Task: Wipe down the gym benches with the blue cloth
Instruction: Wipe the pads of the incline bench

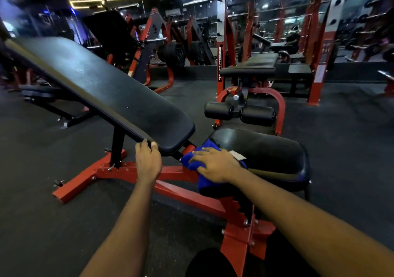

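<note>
An adjustable gym bench on a red frame (183,193) fills the middle. Its long black back pad (102,89) tilts up toward the far left, and its black seat pad (266,149) lies at the right. My left hand (148,161) grips the lower near corner of the back pad, fingers curled over its edge. A blue cloth (191,161) is bunched at the seat pad's left end, by the gap between the pads, and part of it hangs down. My right hand (215,165) presses flat on the cloth with fingers spread.
Black foam leg rollers (238,112) on a red frame stand just beyond the seat. Another flat bench (40,93) is at the far left. Weight racks, plates and a mirror wall line the back. Dark rubber floor (53,223) lies at the near left.
</note>
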Demonstrator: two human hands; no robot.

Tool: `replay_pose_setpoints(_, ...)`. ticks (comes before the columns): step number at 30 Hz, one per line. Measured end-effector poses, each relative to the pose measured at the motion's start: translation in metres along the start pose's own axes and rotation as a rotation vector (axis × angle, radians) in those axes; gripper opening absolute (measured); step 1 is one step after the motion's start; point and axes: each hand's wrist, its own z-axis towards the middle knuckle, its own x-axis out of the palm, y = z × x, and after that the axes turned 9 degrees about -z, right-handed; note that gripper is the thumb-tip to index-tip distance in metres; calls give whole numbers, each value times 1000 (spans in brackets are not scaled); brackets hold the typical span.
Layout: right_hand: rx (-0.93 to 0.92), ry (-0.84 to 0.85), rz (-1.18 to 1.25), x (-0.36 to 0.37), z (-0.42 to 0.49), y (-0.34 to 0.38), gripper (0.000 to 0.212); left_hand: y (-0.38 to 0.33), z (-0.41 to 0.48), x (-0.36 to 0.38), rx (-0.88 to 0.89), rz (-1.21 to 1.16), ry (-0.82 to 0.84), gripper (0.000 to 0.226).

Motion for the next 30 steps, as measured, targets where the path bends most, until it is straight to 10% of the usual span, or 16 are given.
replay_pose_setpoints(10, 700, 13, 178, -1, 9, -128, 39, 24, -8, 9, 29, 48, 105, 54)
replay_pose_setpoints(22, 195, 1, 52, -7, 18, -9, 34, 14, -4, -3, -1, 55, 184, 53)
replay_pose_setpoints(30, 263, -360, 667, -19, 56, 23, 27, 13, 13, -47, 14, 138, 342, 46)
